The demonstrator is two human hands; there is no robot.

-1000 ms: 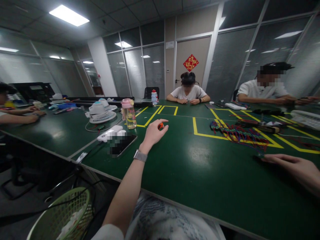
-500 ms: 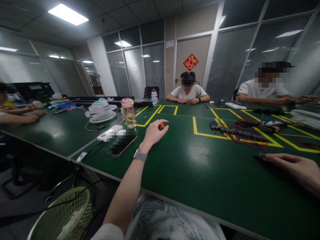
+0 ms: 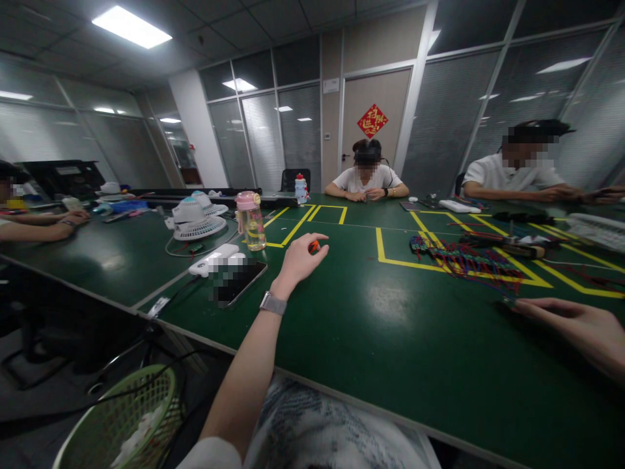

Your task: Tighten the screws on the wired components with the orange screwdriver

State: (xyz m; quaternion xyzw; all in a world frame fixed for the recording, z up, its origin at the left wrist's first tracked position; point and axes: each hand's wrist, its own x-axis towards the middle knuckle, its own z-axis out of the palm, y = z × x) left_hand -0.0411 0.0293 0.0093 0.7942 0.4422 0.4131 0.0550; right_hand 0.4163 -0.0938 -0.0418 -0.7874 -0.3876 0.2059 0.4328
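Here, the right hand has its grip pinched together on a small piece, just beside the near end of a tangled red-and-blue wire bundle. The left hand curls loosely; an orange piece shows between thumb and fingers, but whether that grip bears on it I cannot tell. Left of it are a dark, glossy phone and a see-through, pink-lidded bottle. Yellow tape lines the smooth green counter.

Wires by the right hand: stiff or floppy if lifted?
The wires are probably floppy: they look thin and lie in loose curves. They may snag on one another, since many strands overlap. Lifting one end would likely leave the rest trailing on the table.
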